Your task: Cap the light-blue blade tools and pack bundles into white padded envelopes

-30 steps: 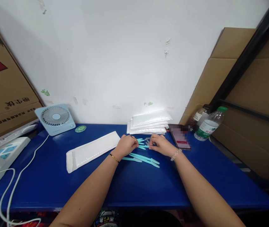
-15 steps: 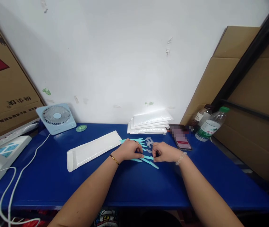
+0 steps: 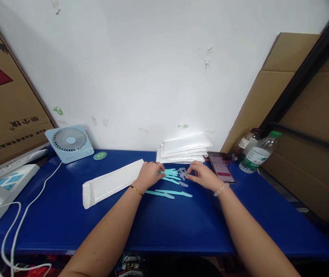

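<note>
My left hand (image 3: 150,174) is over the handle ends of a loose pile of turquoise eyebrow razors (image 3: 170,172). Its thumb and forefinger are apart at the handles, with no razor visibly lifted. Opposite it, my right hand (image 3: 201,175) reaches to several small translucent grey blade caps (image 3: 182,173), thumb and fingertips parted beside them. One more cap (image 3: 183,184) lies nearer me. Two razors with grey caps at their right ends, an upper one (image 3: 172,192) and a lower one (image 3: 161,194), lie apart from the pile, in front of my hands.
A white padded mailer (image 3: 114,182) lies left of my hands. Behind are stacked white mailers (image 3: 182,150); to the right, a phone (image 3: 221,167) and bottles (image 3: 255,156). A blue fan (image 3: 70,144), a green disc (image 3: 100,156) and a power strip (image 3: 22,179) are on the left.
Both hands have left the two nearer razors and moved back, the left to the razor pile, the right to the caps. The two razors now lie side by side.
</note>
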`<act>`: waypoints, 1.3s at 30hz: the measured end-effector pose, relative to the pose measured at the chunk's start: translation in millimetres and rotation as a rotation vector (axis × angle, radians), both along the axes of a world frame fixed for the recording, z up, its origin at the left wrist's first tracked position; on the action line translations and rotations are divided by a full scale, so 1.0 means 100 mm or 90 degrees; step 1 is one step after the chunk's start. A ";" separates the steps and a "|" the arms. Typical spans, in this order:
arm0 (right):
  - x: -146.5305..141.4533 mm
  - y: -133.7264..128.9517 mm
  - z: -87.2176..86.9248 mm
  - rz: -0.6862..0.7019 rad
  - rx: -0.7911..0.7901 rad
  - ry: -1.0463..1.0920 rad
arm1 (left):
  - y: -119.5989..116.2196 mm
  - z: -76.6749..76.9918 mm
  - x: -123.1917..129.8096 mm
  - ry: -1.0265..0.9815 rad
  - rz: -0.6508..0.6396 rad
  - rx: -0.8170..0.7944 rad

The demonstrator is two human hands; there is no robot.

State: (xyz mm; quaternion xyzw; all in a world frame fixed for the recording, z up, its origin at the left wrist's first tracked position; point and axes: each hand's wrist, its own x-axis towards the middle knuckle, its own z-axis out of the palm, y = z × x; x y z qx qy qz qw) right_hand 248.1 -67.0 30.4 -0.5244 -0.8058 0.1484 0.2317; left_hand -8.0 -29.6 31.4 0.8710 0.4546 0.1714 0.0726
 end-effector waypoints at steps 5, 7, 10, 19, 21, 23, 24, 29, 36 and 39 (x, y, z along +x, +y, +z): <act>-0.12 -0.15 0.00 0.127 -0.118 -0.060 | -0.12 0.03 0.05 0.001 -0.132 -0.066; -0.17 -0.18 -0.01 0.144 -0.126 -0.090 | -0.17 0.02 0.09 0.027 -0.178 -0.092; -0.21 -0.19 -0.02 0.142 -0.108 -0.097 | -0.20 -0.02 0.14 0.059 -0.208 -0.122; -0.11 -0.04 -0.01 0.032 0.051 -0.061 | -0.06 -0.01 0.11 0.058 -0.078 0.022; -0.05 0.02 -0.04 -0.024 0.073 -0.025 | -0.03 0.02 0.04 0.045 -0.035 0.016; -0.01 0.05 -0.05 -0.059 0.078 0.008 | -0.03 0.06 -0.03 0.017 -0.033 -0.015; 0.00 0.05 -0.05 -0.064 0.077 0.019 | -0.04 0.08 -0.07 0.006 -0.053 -0.042; -0.09 -0.04 -0.01 0.017 0.032 0.042 | -0.17 0.13 -0.10 0.089 -0.151 -0.266; -0.34 -0.20 -0.02 0.158 -0.174 0.069 | -0.27 0.07 0.07 0.073 -0.131 -0.185; -0.35 -0.19 -0.03 0.157 -0.159 0.086 | -0.25 0.08 0.08 0.057 -0.131 -0.146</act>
